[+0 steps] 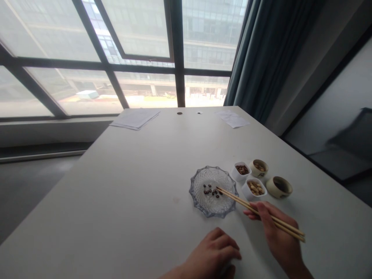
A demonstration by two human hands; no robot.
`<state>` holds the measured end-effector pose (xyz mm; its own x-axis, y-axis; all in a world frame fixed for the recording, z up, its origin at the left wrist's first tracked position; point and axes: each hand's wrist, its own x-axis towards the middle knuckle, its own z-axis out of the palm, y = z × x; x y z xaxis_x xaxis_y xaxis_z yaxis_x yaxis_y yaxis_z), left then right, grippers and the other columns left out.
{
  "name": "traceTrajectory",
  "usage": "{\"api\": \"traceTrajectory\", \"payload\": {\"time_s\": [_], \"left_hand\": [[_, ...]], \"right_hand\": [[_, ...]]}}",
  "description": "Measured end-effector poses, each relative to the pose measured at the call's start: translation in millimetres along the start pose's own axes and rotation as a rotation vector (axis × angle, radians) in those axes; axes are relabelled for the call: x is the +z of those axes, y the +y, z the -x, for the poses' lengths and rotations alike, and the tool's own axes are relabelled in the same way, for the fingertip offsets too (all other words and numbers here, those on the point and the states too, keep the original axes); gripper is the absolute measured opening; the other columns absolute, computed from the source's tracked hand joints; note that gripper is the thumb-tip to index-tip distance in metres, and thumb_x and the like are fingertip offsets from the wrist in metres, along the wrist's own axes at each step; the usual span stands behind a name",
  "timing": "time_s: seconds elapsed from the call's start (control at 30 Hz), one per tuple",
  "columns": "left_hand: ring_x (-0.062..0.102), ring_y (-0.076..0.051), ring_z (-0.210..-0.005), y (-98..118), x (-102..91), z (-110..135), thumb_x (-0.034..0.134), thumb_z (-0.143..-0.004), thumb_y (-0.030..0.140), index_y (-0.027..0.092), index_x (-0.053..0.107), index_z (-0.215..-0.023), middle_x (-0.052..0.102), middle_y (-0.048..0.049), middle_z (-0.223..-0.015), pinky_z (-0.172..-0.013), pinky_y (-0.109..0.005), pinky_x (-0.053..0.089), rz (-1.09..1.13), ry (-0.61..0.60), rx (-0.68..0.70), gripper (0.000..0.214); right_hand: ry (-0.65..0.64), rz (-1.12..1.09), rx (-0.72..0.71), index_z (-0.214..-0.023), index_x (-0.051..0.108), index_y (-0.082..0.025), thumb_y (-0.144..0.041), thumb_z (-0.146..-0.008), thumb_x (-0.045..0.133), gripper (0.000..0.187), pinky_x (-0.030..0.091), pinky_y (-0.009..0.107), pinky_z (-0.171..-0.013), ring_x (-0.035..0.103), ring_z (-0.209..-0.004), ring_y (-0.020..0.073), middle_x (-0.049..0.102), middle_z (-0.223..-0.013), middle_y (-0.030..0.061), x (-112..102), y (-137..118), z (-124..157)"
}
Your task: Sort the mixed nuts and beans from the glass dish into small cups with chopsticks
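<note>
My right hand [276,236] is closed around a pair of wooden chopsticks [255,207]. Their tips reach over a clear glass plate [203,201] and sit beside several small dark beans [211,190] in its middle. My left hand [213,254] rests on the white table [130,193] in front of the plate, fingers loosely curled and lying on the surface, holding nothing.
Right of the plate stand two white square cups, one with dark beans [241,170] and one with peanuts [255,188], plus two tan round cups [259,167] [279,186]. Papers [135,118] [232,118] lie at the table's far edge by the window. A curtain [261,58] hangs right.
</note>
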<state>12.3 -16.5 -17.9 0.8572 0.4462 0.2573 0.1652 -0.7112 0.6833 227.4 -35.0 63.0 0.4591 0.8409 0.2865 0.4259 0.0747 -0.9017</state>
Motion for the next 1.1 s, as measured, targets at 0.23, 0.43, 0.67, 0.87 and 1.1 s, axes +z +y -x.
{"api": "traceTrajectory", "payload": {"time_s": [0.23, 0.43, 0.67, 0.87, 1.1], "left_hand": [[0.067, -0.025, -0.11, 2, -1.8, 1, 0.072, -0.079, 0.004, 0.025, 0.065, -0.114, 0.078, -0.0029, -0.124, -0.103, -0.035, 0.057, 0.048, 0.051, -0.002, 0.041], [0.065, -0.024, -0.113, 4, -6.9, 2, 0.065, -0.073, -0.002, 0.026, 0.063, -0.116, 0.075, -0.0036, -0.125, -0.104, -0.034, 0.056, 0.074, 0.065, 0.008, 0.051], [0.064, -0.024, -0.115, 8, -13.2, 1, 0.063, -0.076, -0.001, 0.026, 0.061, -0.118, 0.073, -0.005, -0.125, -0.105, -0.035, 0.056, 0.085, 0.059, 0.022, 0.05], [0.064, -0.024, -0.114, 9, -13.4, 0, 0.064, -0.075, -0.002, 0.026, 0.062, -0.118, 0.074, -0.0046, -0.125, -0.105, -0.035, 0.056, 0.093, 0.064, 0.021, 0.051], [0.064, -0.023, -0.113, 8, -9.0, 0, 0.069, -0.076, 0.001, 0.025, 0.063, -0.116, 0.075, -0.0025, -0.125, -0.105, -0.033, 0.055, 0.069, 0.053, 0.003, 0.047]], "right_hand": [[0.319, 0.15, -0.002, -0.1, 0.082, -0.021, -0.056, -0.102, 0.063, 0.04, 0.069, 0.035, -0.075, 0.083, -0.076, 0.0275, 0.085, -0.088, 0.0104, -65, -10, 7], [0.537, 0.188, 0.097, -0.096, 0.078, -0.015, -0.066, -0.094, 0.066, 0.052, 0.067, 0.044, -0.073, 0.082, -0.073, 0.0321, 0.082, -0.085, 0.0154, -117, 9, -12], [0.569, 0.205, 0.0, -0.098, 0.08, -0.016, -0.053, -0.101, 0.065, 0.041, 0.064, 0.033, -0.072, 0.08, -0.069, 0.0234, 0.082, -0.084, 0.0109, -110, 2, -14], [0.111, 0.016, -0.067, -0.096, 0.084, -0.02, -0.05, -0.102, 0.069, 0.034, 0.068, 0.028, -0.065, 0.082, -0.068, 0.0233, 0.084, -0.083, 0.0078, -64, -19, 0], [-0.158, -0.051, -0.068, -0.088, 0.085, -0.021, -0.05, -0.103, 0.067, 0.038, 0.067, 0.028, -0.058, 0.08, -0.062, 0.0225, 0.082, -0.075, 0.0076, -17, -11, -16]]}}
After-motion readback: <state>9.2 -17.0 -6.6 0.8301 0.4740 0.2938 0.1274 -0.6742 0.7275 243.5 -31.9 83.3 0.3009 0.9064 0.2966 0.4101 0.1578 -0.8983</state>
